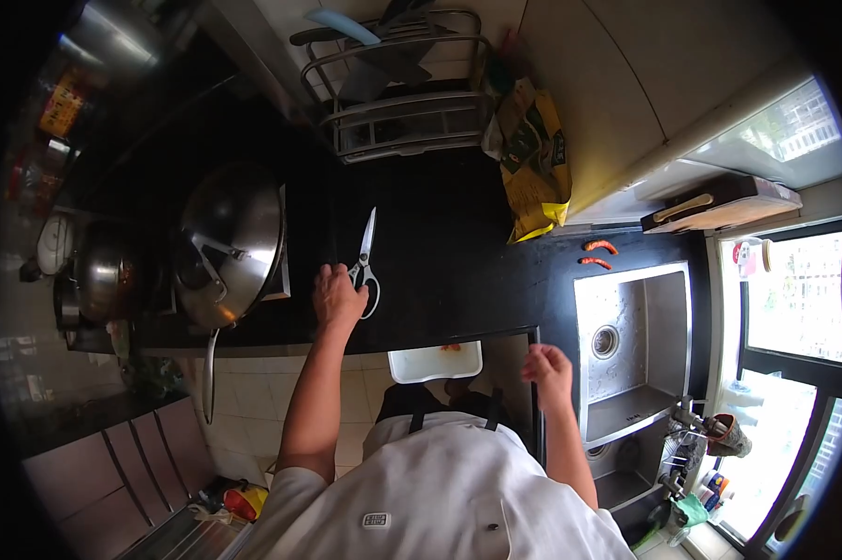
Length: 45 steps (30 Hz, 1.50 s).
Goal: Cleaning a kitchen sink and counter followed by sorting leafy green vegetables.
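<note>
Kitchen scissors [367, 246] with pale handles lie on the black countertop [435, 280], blades pointing away from me. My left hand [339, 294] touches the near side of their handle loops; whether its fingers grip them is not clear. My right hand [548, 371] hovers by the counter's edge, left of the sink, fingers curled, and nothing shows in it. Two reddish-orange pieces of food [601, 246] rest behind the sink. Below the counter's edge is a white plastic tray [435, 365] with small orange bits inside.
A lidded wok [232, 252] stands on the left, its long handle reaching past the counter edge. Behind are a metal rack [407, 150] with knives and a yellow bag [536, 175]. On the right are a steel sink [631, 336], a chopping board [736, 206] and a faucet [694, 418].
</note>
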{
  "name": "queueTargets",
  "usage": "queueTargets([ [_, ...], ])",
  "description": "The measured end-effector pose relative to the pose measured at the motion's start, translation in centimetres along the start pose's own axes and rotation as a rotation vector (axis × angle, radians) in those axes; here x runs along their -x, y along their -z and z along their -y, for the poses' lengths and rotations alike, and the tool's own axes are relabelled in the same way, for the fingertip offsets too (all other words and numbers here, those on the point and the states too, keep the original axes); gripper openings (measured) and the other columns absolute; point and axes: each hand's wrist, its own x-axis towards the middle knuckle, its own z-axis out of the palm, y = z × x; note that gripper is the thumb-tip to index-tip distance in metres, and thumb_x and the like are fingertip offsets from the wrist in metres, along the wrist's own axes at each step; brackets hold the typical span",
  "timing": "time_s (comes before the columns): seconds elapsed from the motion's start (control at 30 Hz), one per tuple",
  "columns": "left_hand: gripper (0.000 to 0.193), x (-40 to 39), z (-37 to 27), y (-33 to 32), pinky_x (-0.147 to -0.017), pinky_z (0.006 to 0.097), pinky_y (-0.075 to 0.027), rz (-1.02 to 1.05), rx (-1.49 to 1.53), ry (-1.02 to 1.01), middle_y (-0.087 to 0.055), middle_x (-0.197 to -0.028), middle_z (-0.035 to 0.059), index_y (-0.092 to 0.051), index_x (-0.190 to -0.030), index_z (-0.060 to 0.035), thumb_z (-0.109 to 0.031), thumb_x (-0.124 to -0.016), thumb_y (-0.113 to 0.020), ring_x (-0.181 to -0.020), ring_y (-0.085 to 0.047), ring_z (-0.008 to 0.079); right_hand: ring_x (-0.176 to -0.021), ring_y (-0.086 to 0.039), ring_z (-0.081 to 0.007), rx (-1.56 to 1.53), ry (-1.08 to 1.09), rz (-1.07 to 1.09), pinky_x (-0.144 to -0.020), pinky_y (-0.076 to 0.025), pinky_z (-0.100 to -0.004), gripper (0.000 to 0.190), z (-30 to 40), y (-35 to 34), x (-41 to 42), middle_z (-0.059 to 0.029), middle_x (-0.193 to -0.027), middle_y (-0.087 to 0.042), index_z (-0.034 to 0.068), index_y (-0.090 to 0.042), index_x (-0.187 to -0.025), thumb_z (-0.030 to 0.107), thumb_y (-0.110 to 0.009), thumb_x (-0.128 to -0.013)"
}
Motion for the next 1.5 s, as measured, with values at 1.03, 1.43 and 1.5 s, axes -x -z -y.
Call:
queueTargets([
  [1.03, 0.032, -11.7, -10.1, 5.7, -0.056, 0.0344, -0.053, 0.282, 0.621, -0.186, -0.065, -0.084, 0.0115, -0.057, -0.092, -0.0022, -0.024, -0.073, -0.071, -0.071, -0.065, 0.0205, -0.07, -0.063, -0.0106, 0.044, -0.075, 0.031, -0.061, -0.051, -0.0247, 0.016, -1.1, -1.3, 7.3, -0.0033, -0.085, -0.065, 0.002, -0.064, -0.103, 0.017, -0.061, -0.097],
  [1.43, 0.038, -19.3, -13.7, 8.8, -0.092, 0.0458, -0.049, -0.079, -0.108, -0.595, -0.066, -0.106, 0.0219, -0.065, -0.1, -0.0014, -0.019, -0.067, -0.073, -0.108, -0.059, 0.0405, -0.071, -0.062, -0.0106, 0.042, -0.133, -0.04, -0.063, -0.052, -0.0247, 0.016, -2.6, -0.1, 7.9, -0.0031, -0.085, -0.065, 0.001, -0.065, -0.101, 0.016, -0.061, -0.097],
  [1.5, 0.038, -18.5, -13.1, 8.2, -0.089, 0.0456, -0.05, -0.09, -0.059, -0.662, -0.066, -0.103, 0.0214, -0.065, -0.098, -0.0016, -0.018, -0.065, -0.073, -0.104, -0.06, 0.0414, -0.071, -0.062, -0.0107, 0.042, -0.144, -0.054, -0.063, -0.052, -0.0247, 0.016, -2.6, 0.1, 7.8, -0.0032, -0.086, -0.065, 0.001, -0.065, -0.101, 0.016, -0.061, -0.096],
])
